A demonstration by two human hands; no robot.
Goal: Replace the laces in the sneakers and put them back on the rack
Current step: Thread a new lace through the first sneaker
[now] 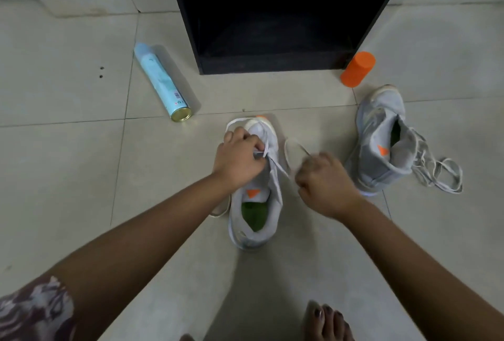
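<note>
Pinching one lace (278,166) at near sneaker (275,205), left hand (240,157) curled; gripping its end, right hand (324,179) fisted (second sneaker (379,133) of two standing apart).

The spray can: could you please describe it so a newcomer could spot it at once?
Start at the black rack at top centre. On the tiles to its left lies the spray can, on its side. It is long, pale blue with a gold base, unlike the short orange cylinder right of the rack.
</note>
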